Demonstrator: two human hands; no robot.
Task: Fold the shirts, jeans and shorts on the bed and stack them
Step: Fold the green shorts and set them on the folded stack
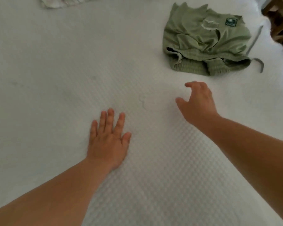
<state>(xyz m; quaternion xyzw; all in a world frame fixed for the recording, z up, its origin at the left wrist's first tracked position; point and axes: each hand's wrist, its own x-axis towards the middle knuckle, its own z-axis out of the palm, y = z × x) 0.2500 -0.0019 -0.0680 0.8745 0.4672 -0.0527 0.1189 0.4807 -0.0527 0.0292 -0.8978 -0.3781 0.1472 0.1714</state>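
White bedding with a quilted, dimpled texture fills nearly the whole view: this is the bed (55, 62), seen from above by a person leaning over it. At the top left edge lies a pale, crumpled piece of fabric (62, 1), cut off by the frame and too blurred to identify. Lower left of centre, the left hand (107, 141) lies flat on the bed, palm down, fingers straight and slightly spread, holding nothing; its bare forearm runs down to the bottom left corner. Between the two hands a faint curved crease (147, 103) marks the cover. Right of centre, the right hand (197, 103) hovers just above or lightly on the bed, which one cannot be told, with fingers loosely curled and spread, thumb apart, gripping nothing; its forearm leaves the frame at the right edge. Beyond that hand, near but apart from it, sit the green shorts (206, 41), roughly folded and rumpled, with a small dark label near the upper right corner. A grey drawstring (255, 44) trails from them on the right. At the far right top corner, dark brown shapes (279, 18) beside the bed are cropped and unclear.
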